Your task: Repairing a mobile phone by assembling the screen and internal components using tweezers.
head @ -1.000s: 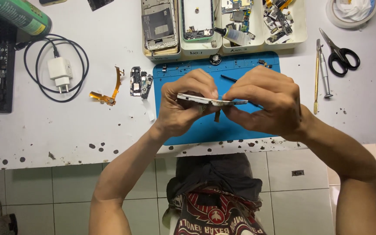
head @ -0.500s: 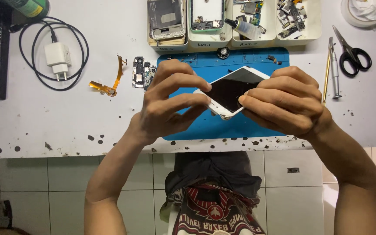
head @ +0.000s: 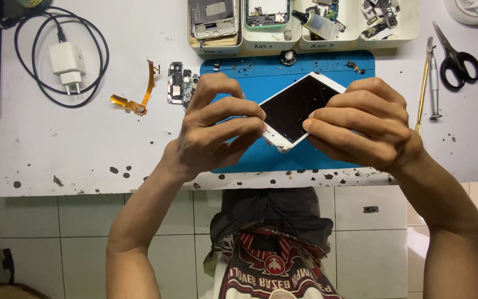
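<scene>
Gripped by left hand and right hand above blue rubber mat on table: white-framed black phone screen, tilted as half a second before, nearer now; right edge hidden behind fingers.

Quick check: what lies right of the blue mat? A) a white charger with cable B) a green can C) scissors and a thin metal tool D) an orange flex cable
C: the scissors and a thin metal tool lie on the table right of the mat.
</scene>
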